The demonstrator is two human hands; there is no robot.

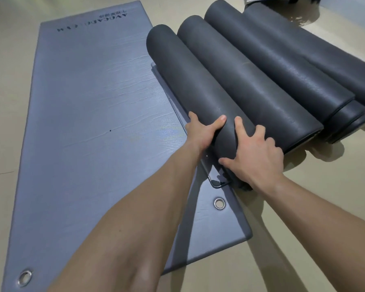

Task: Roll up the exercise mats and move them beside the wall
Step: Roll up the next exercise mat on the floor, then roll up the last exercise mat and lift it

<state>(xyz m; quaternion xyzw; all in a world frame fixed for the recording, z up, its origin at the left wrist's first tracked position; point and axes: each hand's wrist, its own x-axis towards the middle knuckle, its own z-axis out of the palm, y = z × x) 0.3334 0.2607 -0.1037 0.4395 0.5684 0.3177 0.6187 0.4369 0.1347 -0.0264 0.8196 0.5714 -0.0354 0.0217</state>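
Four rolled mats lie side by side on the floor [11, 85], long axes parallel. Each axis runs away from the person, the far end angled to the left.

The nearest rolled mat [188, 81] is the leftmost of the four. It touches the second roll [240, 81] along its length. The third roll [282, 66] and fourth roll [329, 60] follow to the right.

The left grip [200, 131] is closed on the nearest rolled mat: fingers pass round its left flank, thumb lies on top. The right grip [255, 157] clasps the same roll just nearer the person, fingers bent over the crown, thumb spread toward the near end.

A thin flat flap [215, 180] shows under this roll's left side and overlaps the right edge of the flat mat [97, 123].

The flat mat lies unrolled on the floor to the left. Its long axis also runs away from the person. The near short edge carries a right eyelet [219, 203] and a left eyelet [25, 277]. The printed lettering [92, 23] sits at the far end, inverted to the viewer.
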